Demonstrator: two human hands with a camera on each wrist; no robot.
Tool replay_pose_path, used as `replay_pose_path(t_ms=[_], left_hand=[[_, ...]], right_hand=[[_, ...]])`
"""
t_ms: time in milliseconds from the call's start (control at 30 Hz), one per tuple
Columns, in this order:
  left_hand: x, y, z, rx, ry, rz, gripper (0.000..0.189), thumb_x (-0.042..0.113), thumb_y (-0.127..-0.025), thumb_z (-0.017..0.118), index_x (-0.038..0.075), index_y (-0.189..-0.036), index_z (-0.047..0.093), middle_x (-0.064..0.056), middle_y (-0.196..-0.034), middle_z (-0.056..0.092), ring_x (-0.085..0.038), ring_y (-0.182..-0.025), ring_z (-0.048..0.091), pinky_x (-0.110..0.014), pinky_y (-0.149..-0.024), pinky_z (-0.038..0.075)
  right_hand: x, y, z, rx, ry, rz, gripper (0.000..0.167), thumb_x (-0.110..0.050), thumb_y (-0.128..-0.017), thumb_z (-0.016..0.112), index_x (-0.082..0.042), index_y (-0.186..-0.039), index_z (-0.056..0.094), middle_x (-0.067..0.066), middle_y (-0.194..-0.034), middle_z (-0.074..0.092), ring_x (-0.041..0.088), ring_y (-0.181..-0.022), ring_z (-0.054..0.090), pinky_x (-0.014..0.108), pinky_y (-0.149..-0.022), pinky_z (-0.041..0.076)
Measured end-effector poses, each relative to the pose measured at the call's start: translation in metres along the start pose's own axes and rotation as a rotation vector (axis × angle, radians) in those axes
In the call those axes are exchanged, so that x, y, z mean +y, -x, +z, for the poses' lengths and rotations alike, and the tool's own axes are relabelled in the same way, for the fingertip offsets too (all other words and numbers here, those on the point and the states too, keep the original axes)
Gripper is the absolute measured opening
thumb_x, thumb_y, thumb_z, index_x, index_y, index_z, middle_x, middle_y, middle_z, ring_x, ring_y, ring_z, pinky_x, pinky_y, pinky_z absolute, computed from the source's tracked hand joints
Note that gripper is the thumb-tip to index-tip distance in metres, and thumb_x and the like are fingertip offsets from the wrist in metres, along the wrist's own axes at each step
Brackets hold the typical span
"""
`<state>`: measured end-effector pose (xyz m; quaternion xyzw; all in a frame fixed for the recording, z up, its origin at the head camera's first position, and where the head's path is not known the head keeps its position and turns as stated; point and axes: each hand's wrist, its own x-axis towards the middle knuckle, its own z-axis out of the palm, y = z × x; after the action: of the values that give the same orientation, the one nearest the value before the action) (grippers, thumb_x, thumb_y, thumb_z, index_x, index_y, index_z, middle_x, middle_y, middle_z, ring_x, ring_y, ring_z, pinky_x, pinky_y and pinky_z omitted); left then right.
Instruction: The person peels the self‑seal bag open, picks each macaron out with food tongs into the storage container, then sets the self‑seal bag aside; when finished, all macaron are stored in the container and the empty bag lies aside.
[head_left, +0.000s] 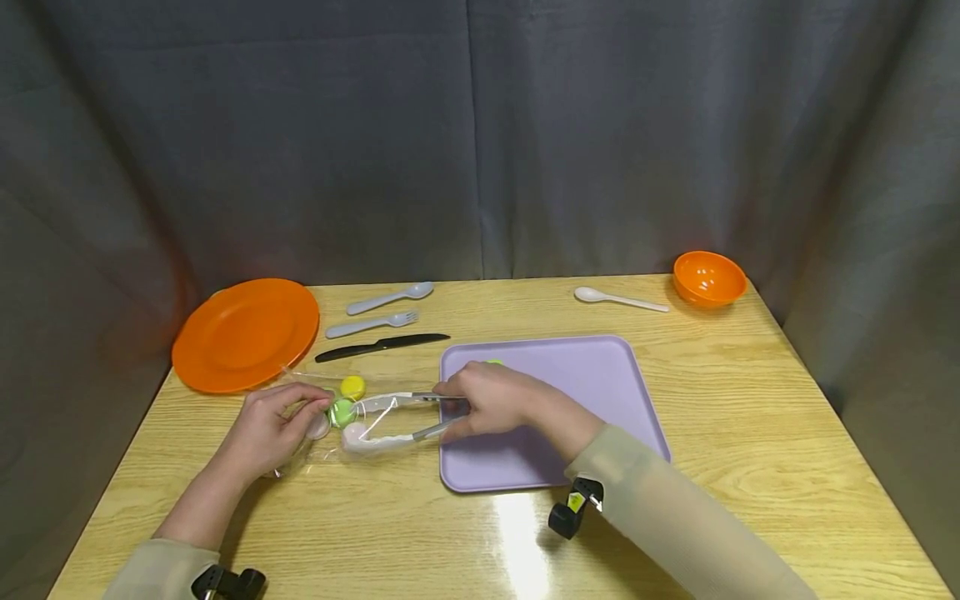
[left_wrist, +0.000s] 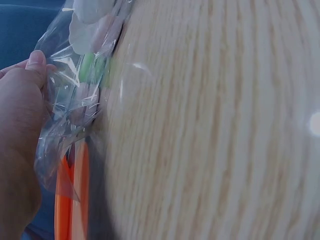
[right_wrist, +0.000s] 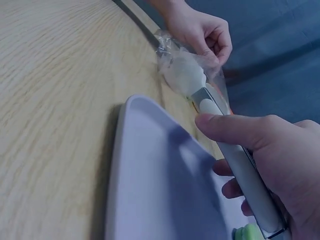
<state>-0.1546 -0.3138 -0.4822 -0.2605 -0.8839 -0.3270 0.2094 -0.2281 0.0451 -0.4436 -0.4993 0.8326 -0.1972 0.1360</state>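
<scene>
My left hand [head_left: 270,427] pinches the edge of a clear plastic bag [left_wrist: 57,132] that lies on the left of the table. Inside the bag are small round macarons: a yellow macaron [head_left: 352,387], a green macaron [head_left: 342,412] and pale pinkish ones. Tongs [head_left: 430,432] with white tips are held in my right hand [head_left: 498,400], thumb on one arm and fingers on the other. Their spread tips reach into the bag around the green and pale macarons; contact is unclear. Below my right hand lies a lilac tray [head_left: 600,400], with a green macaron [right_wrist: 247,232] partly hidden on it.
An orange plate [head_left: 243,337] lies at the back left, beside a grey spoon [head_left: 390,298], a grey fork [head_left: 371,325] and a black knife [head_left: 382,346]. At the back right are a white spoon [head_left: 622,300] and an orange bowl [head_left: 708,280]. Grey curtains [head_left: 375,150] surround the table.
</scene>
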Motion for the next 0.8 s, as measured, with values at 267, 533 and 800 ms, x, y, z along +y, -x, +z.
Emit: replay_pose_path(t_ms=[267,533,800], left_hand=[[-0.0001,0.0015,0.0012,-0.011,0.001,-0.021,0.026,-0.008,-0.086,0.084,0.014,-0.100,0.081,0.006,-0.098,0.078,-0.017,-0.092,0.075,-0.009,-0.088,0.050],[-0.0008,0.0007,0.0014,-0.016,0.004,-0.013,0.026,-0.007,-0.088,0.083,0.016,-0.100,0.080,0.009,-0.098,0.077,-0.014,-0.090,0.075,-0.012,-0.086,0.053],[-0.0019,0.0019,0.0010,-0.012,0.021,-0.012,0.027,-0.009,-0.087,0.082,0.015,-0.100,0.081,0.009,-0.099,0.077,-0.014,-0.091,0.075,-0.011,-0.085,0.053]], right_hand=[[-0.0067,-0.0023,-0.0007,-0.025,0.056,0.000,0.045,-0.047,-0.090,0.085,-0.013,-0.119,0.078,-0.013,-0.072,0.060,0.006,-0.062,0.049,0.027,-0.056,0.044],[-0.0099,-0.0024,0.0053,-0.015,0.111,-0.012,0.048,-0.047,-0.093,0.081,-0.012,-0.125,0.077,-0.014,-0.070,0.058,0.006,-0.061,0.049,0.028,-0.059,0.044],[-0.0036,0.0061,0.0030,0.034,0.099,-0.031,0.045,-0.045,-0.093,0.081,-0.014,-0.124,0.077,-0.015,-0.077,0.062,0.004,-0.062,0.050,0.028,-0.061,0.047]])
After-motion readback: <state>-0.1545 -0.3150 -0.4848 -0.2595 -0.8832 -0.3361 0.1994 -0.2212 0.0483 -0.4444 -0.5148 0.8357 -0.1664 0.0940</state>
